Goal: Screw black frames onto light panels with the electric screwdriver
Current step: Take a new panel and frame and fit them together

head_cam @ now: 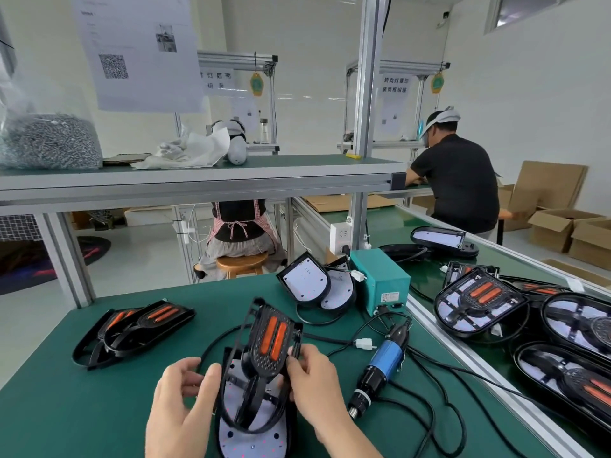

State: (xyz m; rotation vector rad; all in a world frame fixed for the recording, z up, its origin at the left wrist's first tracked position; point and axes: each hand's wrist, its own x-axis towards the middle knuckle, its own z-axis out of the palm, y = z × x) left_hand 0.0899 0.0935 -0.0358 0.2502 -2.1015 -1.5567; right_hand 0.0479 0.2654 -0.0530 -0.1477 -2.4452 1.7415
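Both hands hold a black frame (264, 352) with two orange strips, tilted up over a white light panel (254, 438) lying on the green table. My left hand (180, 404) grips the frame's left edge with thumb and curled fingers. My right hand (314, 385) pinches its right edge. The electric screwdriver (380, 368), blue and black, lies on the table just right of my right hand, untouched, its tip pointing toward me.
Spare black frames (132, 332) are stacked at the left. Two bare light panels (314, 285) lean against a teal power box (380, 279). Finished assemblies (479, 305) cover the conveyor at right. Cables snake across the table. A bag of screws (49, 140) sits on the shelf above.
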